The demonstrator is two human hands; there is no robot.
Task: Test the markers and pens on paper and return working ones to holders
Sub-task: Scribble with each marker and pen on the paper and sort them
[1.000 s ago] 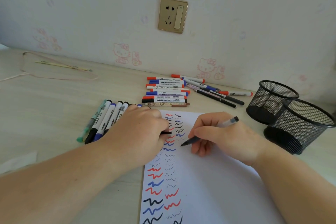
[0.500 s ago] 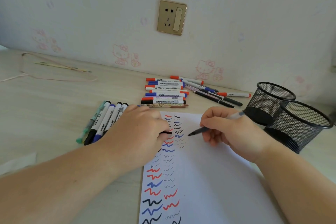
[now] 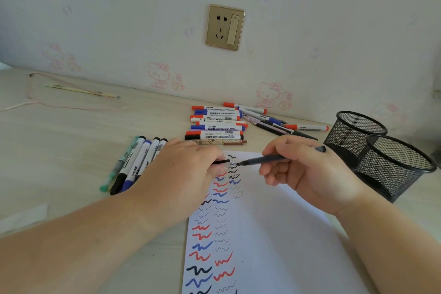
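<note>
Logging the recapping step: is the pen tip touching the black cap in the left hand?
Apart. The head view shows white paper between the pen tip and the cap that the left hand pinches; the right hand grips the pen.

The pale wood-grain surface [image 3: 71, 141] has a matt, lightly streaked finish. On it lies a smooth white sheet of paper [image 3: 274, 234], matt, marked with red, blue and black ink squiggles. At the right stand two round black wire-mesh holders [image 3: 391, 167] of metal, with solid dark rims. The far pile of white-barrelled whiteboard markers [image 3: 214, 124] looks like smooth plastic with a slight sheen, capped in red, blue and black. The right hand [image 3: 307, 174] holds a slim dark translucent plastic pen [image 3: 267, 159]. On the matt papered wall [image 3: 310, 31] sits a glossy gold-coloured socket plate [image 3: 225, 27].
</note>
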